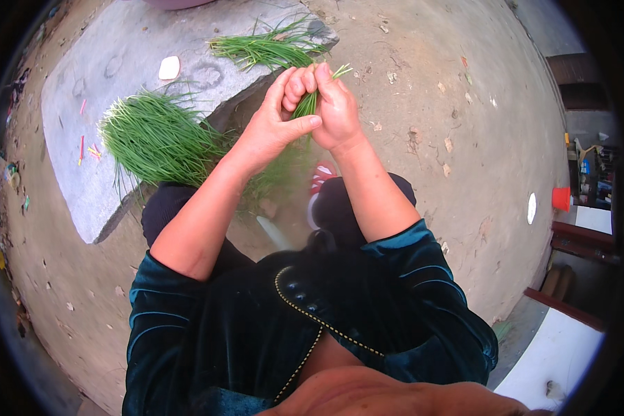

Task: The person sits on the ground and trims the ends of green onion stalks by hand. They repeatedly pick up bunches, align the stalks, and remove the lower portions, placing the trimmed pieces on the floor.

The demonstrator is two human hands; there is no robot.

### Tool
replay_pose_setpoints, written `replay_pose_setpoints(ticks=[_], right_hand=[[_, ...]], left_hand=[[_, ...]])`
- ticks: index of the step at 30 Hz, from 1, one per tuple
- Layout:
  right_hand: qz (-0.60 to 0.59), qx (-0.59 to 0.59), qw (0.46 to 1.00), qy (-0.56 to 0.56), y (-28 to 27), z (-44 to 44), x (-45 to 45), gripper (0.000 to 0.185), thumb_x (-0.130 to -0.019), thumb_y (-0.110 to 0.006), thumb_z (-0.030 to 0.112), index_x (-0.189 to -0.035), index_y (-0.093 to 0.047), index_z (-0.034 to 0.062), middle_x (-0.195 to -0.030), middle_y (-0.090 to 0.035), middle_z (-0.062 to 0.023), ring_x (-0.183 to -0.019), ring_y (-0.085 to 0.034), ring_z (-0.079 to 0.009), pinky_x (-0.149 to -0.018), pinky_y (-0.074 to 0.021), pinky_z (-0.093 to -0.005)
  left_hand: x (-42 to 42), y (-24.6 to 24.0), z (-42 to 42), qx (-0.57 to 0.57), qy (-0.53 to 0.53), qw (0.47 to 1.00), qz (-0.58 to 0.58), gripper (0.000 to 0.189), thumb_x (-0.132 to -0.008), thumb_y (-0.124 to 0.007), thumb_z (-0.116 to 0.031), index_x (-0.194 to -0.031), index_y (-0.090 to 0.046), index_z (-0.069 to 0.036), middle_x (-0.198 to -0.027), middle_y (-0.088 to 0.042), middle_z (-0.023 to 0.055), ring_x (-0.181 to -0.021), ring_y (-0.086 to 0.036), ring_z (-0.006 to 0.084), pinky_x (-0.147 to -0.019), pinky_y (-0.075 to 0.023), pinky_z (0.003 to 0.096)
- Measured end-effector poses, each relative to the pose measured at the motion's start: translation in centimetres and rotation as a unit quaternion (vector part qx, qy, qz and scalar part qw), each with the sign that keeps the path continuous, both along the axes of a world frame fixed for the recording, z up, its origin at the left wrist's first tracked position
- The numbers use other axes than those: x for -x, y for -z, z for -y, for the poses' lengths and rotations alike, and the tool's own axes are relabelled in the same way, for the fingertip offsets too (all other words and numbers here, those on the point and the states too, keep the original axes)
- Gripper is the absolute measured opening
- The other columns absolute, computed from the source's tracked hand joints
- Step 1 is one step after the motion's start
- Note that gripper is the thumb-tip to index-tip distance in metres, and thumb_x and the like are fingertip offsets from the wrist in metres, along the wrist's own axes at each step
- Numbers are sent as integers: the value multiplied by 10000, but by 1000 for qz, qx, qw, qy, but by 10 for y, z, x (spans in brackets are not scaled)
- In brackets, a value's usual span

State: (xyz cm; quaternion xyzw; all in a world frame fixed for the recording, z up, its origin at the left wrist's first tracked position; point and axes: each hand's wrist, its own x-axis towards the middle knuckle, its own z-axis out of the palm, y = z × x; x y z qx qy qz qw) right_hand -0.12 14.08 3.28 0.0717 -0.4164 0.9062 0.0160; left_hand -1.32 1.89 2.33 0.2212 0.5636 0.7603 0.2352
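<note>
My left hand and my right hand meet in front of me, just off the edge of a grey stone slab. Between them is a small bunch of thin green stalks, perhaps garlic chives, whose pale ends stick out past the curled fingers at upper right. A large pile of the same greens lies on the slab at left, pale ends to the left. Beyond my hands a smaller, looser heap rests along the slab's far right part. The palms partly hide the bunch.
On the slab are a white rounded piece and several small pink, red and yellow strips. The rim of a purplish basin shows at the top. Dry leaves dot the dirt floor. A red bucket stands far right.
</note>
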Motion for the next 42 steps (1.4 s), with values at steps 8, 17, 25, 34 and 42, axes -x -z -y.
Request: replay_pose_setpoints(ticks=[8,17,25,34,42], right_hand=[[-59,-250,963,83,8,-7,1,325,-942,-401,314,-789,-486,40,-801,-530,-37,-742,-488,-123,-670,-430,-266],[59,-262,963,-29,8,-15,-1,314,-921,-444,318,-939,-513,12,-734,-515,-40,-522,-523,-114,-386,-419,-228],[80,68,992,-65,-4,-22,1,424,-931,-374,396,-1140,-436,33,-950,-568,-129,-844,-589,-204,-666,-523,-327],[136,165,971,-110,19,-31,8,349,-925,-394,314,-1085,-507,24,-910,-617,-127,-836,-611,-250,-746,-513,-360],[161,132,974,-95,13,-28,2,288,-889,-399,210,-1080,-508,23,-884,-612,-100,-790,-605,-211,-587,-501,-263]], left_hand=[[-7,-4,2,34,14,997,66,798,-772,-652,-156,-1390,-157,-59,-1271,-412,145,-1006,-497,167,-792,-427,286],[-10,-4,-2,90,36,991,91,211,-851,-489,-116,-1044,-520,-38,-803,-543,21,-690,-503,99,-600,-405,224],[-7,-2,4,17,60,984,168,176,-871,-411,-140,-943,-530,-33,-701,-513,44,-630,-489,129,-583,-447,280],[-12,1,0,33,102,980,169,238,-898,-401,-188,-1076,-491,-59,-724,-535,59,-531,-486,129,-440,-432,239],[-14,2,-3,27,91,979,181,190,-907,-386,-185,-1001,-491,-58,-705,-505,48,-545,-475,138,-464,-437,260]])
